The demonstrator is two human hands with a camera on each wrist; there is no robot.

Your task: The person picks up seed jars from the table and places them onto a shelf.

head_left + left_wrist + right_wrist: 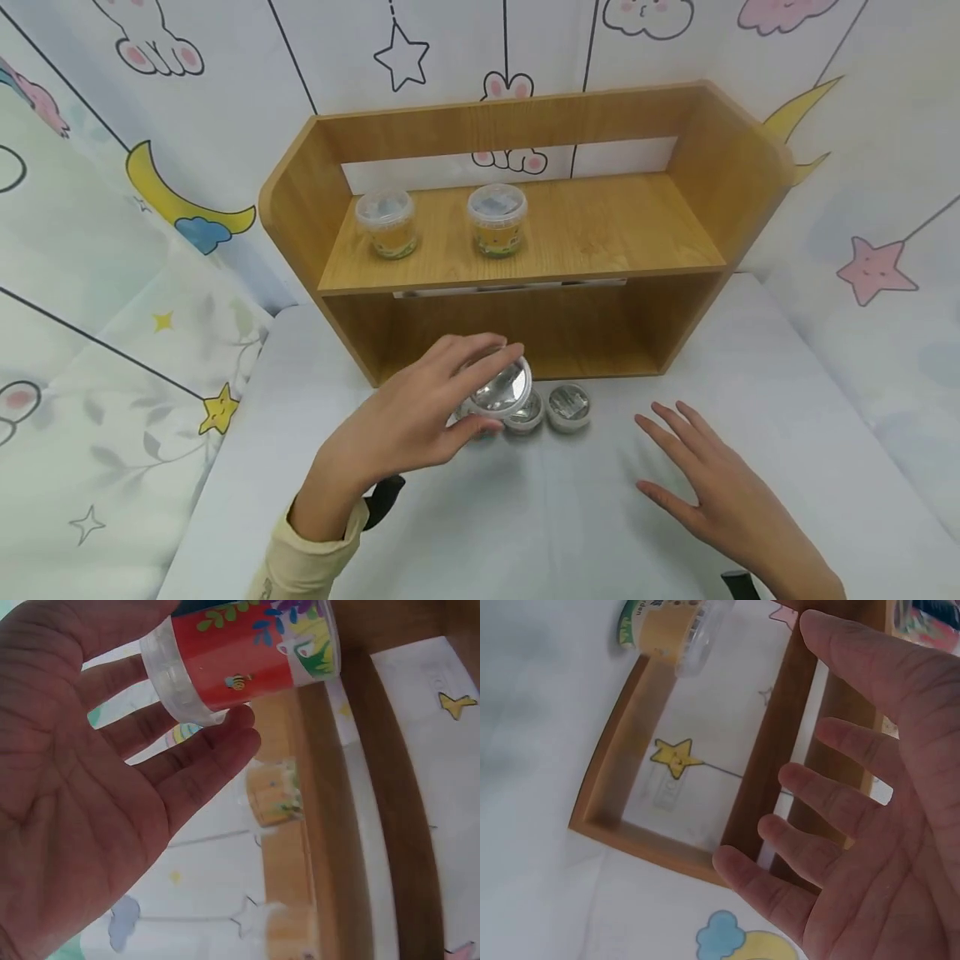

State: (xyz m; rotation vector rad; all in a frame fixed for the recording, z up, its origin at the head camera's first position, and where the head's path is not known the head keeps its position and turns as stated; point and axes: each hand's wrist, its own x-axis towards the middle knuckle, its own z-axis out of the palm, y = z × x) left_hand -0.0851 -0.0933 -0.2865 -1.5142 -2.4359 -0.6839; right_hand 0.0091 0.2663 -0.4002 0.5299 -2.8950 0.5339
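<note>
My left hand (pixel 423 408) grips a small lidded tub (pixel 504 390) by its rim, above the table in front of the shelf. In the left wrist view this tub (pixel 236 664) has a red label with a bee and leaves, and a clear lid; the thumb and fingers curl about the lid. Below it on the table stand a grey-topped tub (pixel 525 414), partly hidden by the held one, and another tub (pixel 568 407) just to its right. Over the table at the right, my right hand (pixel 712 483) is held with fingers spread, holding nothing.
A two-tier wooden shelf (pixel 600 233) stands at the back of the white table (pixel 510 525). Its upper board bears two clear-lidded tubs with orange labels, one at the left (pixel 387 223) and one near the middle (pixel 497 221). Patterned cloth (pixel 465 50) hangs behind and beside it.
</note>
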